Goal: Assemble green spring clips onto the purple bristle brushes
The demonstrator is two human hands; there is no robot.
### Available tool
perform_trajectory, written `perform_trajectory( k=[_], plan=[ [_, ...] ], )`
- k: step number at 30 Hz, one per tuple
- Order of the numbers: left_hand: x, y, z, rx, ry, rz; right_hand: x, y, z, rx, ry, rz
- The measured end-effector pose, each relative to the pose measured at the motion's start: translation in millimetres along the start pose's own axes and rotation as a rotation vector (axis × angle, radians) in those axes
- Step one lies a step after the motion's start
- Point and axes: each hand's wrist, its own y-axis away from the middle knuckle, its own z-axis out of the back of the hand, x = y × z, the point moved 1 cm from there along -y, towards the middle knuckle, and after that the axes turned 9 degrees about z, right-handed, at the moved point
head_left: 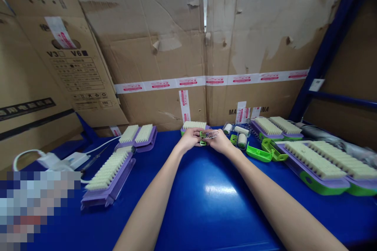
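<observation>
My left hand (189,139) pinches a small green plastic piece (203,139) with cut-out openings. Close beside it, my right hand (220,141) is closed, with a metal coil spring (211,134) at its fingers; the spring's near end meets the green piece. Whether the two parts are joined cannot be made out. Just behind the hands lies a purple and green brush head (194,124) with cream bristles, partly hidden by them. To the right of my right hand are white rollers (242,140), another flat green piece (233,139) and curved green covers (259,153).
Purple brush heads lie at left (108,172) and more with green edges at right (318,160). A white power strip (63,160) with cables is at far left. Cardboard panels (159,59) wall off the back of the blue table (203,211). A blue post (324,47) stands right.
</observation>
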Motion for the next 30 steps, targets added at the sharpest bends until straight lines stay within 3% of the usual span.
perform_trajectory(
  k=[12,19,30],
  plan=[
    [-2.9,2.9,-1.6,-0.047,-0.108,0.029,-5.4,1.5,2.0,0.094,-0.197,-0.091],
    [-5.3,5.5,-0.9,-0.03,-0.125,0.075,5.4,0.1,3.5,0.062,0.051,0.021],
    [-8.1,7.6,-0.1,0.042,-0.237,0.08,4.6,0.8,0.3,0.111,0.19,0.043]
  ],
)
